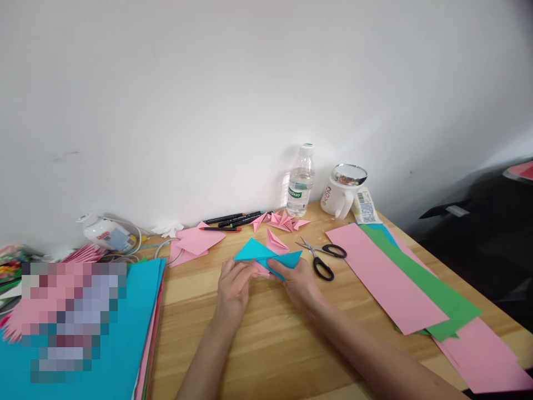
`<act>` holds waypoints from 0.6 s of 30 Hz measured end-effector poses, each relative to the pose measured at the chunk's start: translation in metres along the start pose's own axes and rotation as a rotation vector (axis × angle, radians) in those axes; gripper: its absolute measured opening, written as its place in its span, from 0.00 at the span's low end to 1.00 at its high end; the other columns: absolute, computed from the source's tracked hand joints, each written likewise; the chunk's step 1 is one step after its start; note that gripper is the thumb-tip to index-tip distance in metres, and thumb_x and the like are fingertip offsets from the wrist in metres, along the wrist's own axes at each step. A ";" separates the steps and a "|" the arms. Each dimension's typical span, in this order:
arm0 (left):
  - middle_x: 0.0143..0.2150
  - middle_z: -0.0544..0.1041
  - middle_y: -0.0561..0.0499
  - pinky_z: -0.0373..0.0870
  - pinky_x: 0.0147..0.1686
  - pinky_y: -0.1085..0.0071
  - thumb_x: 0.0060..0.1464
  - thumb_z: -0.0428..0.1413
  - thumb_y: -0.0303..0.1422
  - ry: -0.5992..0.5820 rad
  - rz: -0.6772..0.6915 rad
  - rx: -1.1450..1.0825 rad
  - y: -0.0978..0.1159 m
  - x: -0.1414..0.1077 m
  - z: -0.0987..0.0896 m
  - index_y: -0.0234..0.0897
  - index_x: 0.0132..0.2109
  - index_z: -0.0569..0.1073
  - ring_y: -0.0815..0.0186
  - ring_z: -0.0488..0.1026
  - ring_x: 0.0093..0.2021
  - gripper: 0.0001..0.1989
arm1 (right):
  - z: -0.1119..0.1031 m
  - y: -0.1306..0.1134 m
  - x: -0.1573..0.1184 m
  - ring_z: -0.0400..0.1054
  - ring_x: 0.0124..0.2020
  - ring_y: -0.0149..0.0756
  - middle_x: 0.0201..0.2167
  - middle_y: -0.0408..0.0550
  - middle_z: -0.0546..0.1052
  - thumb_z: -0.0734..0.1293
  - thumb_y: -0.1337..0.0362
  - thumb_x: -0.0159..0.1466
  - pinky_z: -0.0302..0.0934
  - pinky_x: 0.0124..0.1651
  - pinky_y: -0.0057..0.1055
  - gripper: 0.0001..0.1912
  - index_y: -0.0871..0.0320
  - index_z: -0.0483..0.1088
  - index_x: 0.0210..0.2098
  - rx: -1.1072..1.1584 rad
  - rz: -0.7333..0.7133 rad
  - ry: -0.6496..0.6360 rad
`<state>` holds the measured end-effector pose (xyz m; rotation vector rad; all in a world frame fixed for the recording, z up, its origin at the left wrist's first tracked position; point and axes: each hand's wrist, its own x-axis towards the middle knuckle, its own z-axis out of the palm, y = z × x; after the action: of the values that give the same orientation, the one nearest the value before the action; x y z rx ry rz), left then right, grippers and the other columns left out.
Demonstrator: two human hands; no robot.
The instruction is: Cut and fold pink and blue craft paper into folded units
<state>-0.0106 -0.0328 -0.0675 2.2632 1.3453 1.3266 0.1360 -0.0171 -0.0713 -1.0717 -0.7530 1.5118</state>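
Between my two hands is a folded piece of blue paper (pixel 254 250), with pointed corners at its top and right. My left hand (pixel 235 280) pinches its left lower edge, fingers curled. On the right part, my right hand (pixel 297 278) grips with the thumb or a finger lying over the paper. Some pink paper shows just beneath the blue piece. A small folded pink piece (pixel 276 243) lies right behind it. Black-handled scissors (pixel 322 258) rest on the table to the right of my right hand, blades slightly apart.
Pink (pixel 383 278) and green paper strips (pixel 428 283) lie at right. Behind stand a water bottle (pixel 300 183) and a white mug (pixel 339 194). Folded pink pieces (pixel 283 221), black pens (pixel 233 221) and pink sheets (pixel 195 244) line the wall. A blue paper stack (pixel 137 311) is at left.
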 end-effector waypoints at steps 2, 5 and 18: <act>0.30 0.79 0.51 0.60 0.34 0.66 0.58 0.48 0.33 0.025 -0.023 0.025 0.000 -0.001 0.001 0.44 0.32 0.77 0.63 0.70 0.31 0.13 | -0.002 0.000 0.000 0.59 0.19 0.29 0.15 0.39 0.67 0.71 0.59 0.45 0.55 0.22 0.26 0.13 0.59 0.63 0.16 -0.147 -0.052 0.034; 0.30 0.79 0.52 0.61 0.35 0.65 0.56 0.50 0.33 0.076 -0.098 0.020 0.000 -0.003 0.004 0.45 0.32 0.77 0.63 0.71 0.31 0.12 | -0.003 0.000 0.000 0.57 0.17 0.28 0.14 0.39 0.65 0.69 0.58 0.47 0.52 0.20 0.25 0.14 0.59 0.62 0.16 -0.292 -0.114 0.051; 0.27 0.76 0.52 0.65 0.36 0.65 0.51 0.55 0.33 0.182 -0.218 -0.124 0.001 -0.002 0.008 0.45 0.28 0.78 0.62 0.68 0.34 0.08 | -0.001 0.004 0.001 0.60 0.20 0.30 0.17 0.42 0.69 0.70 0.56 0.47 0.56 0.23 0.26 0.14 0.60 0.66 0.20 -0.227 -0.099 0.031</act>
<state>-0.0044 -0.0324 -0.0729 1.8937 1.4733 1.5203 0.1353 -0.0174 -0.0750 -1.2045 -0.9588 1.3451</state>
